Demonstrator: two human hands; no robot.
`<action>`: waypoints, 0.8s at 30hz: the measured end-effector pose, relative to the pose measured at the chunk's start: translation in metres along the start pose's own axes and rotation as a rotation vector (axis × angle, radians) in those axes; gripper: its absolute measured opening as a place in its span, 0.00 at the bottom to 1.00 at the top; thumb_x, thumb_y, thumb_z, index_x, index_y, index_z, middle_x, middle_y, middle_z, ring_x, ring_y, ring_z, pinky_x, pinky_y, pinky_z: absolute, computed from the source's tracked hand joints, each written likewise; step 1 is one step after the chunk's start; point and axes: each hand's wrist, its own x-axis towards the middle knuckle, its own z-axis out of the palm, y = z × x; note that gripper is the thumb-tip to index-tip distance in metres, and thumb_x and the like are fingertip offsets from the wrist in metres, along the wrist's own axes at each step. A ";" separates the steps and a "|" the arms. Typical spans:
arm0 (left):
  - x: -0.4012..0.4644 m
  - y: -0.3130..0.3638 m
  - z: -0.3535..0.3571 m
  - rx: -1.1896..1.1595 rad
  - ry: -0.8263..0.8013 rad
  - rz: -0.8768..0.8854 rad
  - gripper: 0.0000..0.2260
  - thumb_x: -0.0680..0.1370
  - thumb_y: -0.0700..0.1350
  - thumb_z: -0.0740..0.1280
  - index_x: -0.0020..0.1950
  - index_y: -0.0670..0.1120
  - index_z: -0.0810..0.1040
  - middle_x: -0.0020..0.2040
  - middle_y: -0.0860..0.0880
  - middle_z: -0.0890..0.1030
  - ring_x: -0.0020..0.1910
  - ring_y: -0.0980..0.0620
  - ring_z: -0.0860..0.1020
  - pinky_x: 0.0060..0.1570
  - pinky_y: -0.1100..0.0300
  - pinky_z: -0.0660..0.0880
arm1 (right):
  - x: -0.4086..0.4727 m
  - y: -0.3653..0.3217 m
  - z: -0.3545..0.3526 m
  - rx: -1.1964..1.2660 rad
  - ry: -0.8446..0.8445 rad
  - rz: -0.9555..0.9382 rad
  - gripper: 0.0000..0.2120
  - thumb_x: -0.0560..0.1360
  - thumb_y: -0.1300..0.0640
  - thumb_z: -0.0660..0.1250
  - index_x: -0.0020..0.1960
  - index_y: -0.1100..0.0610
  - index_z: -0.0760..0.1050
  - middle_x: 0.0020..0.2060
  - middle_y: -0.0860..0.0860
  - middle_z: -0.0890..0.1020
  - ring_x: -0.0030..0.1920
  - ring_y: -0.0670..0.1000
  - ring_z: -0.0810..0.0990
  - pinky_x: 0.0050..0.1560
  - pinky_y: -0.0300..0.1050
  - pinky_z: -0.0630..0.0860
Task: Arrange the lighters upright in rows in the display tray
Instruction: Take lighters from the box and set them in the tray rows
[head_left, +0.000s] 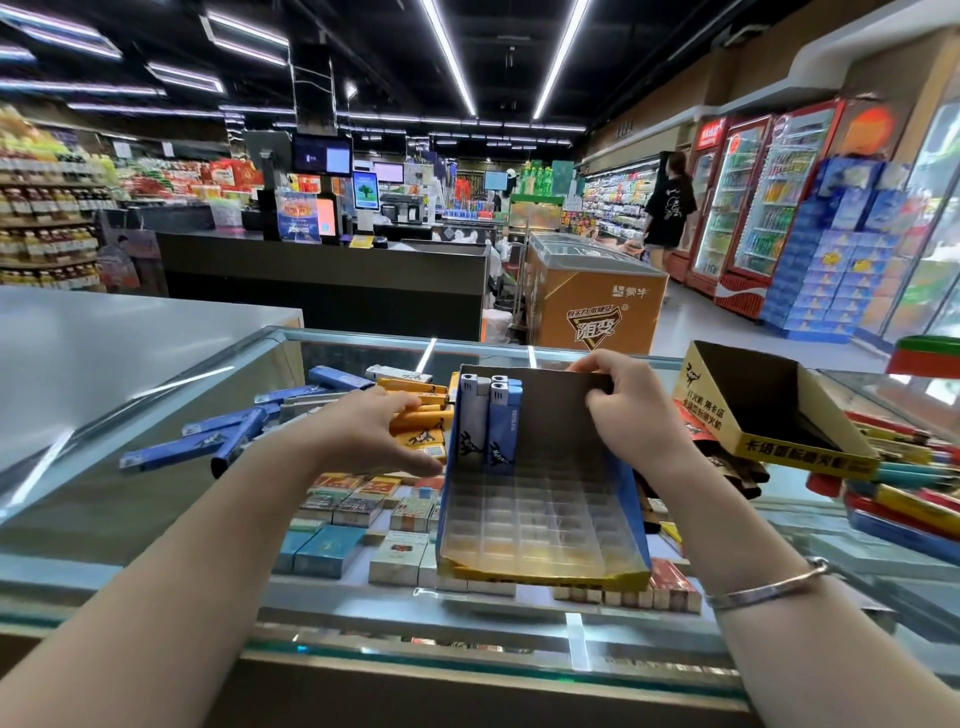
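Observation:
A blue and yellow display tray (540, 566) with a clear gridded insert stands on the glass counter. Several lighters, white (471, 415) and blue (503, 421), stand upright in its back left corner. My right hand (631, 402) grips the tray's dark back wall at the top edge. My left hand (379, 436) reaches over a pile of orange lighters (421, 415) lying flat left of the tray, its fingers touching them. More blue lighters (228, 441) lie scattered farther left on the glass.
A second, empty yellow and black display box (769, 415) stands at the right, with packs of colourful lighters (914, 499) beside it. Cigarette packs (363, 504) show under the counter glass. A person (667, 208) walks by the drink fridges behind.

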 end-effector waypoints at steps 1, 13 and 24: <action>0.002 -0.001 0.000 -0.004 -0.007 -0.001 0.39 0.64 0.65 0.72 0.69 0.54 0.63 0.61 0.52 0.69 0.53 0.55 0.70 0.48 0.62 0.71 | 0.000 0.000 0.000 0.000 0.001 -0.002 0.14 0.74 0.70 0.57 0.49 0.56 0.76 0.37 0.45 0.75 0.39 0.42 0.73 0.31 0.24 0.67; -0.004 0.010 0.008 0.062 0.308 0.154 0.26 0.70 0.49 0.72 0.64 0.54 0.66 0.43 0.57 0.72 0.40 0.58 0.73 0.34 0.67 0.67 | 0.000 0.001 0.000 -0.032 0.007 -0.002 0.14 0.75 0.69 0.58 0.50 0.54 0.76 0.38 0.44 0.75 0.40 0.41 0.73 0.30 0.26 0.68; -0.020 0.016 -0.015 -0.982 0.387 0.068 0.18 0.74 0.42 0.67 0.61 0.50 0.68 0.52 0.47 0.77 0.48 0.48 0.77 0.41 0.59 0.73 | 0.000 -0.001 0.001 -0.049 0.000 0.012 0.12 0.75 0.67 0.58 0.50 0.55 0.76 0.39 0.47 0.77 0.41 0.42 0.74 0.31 0.29 0.65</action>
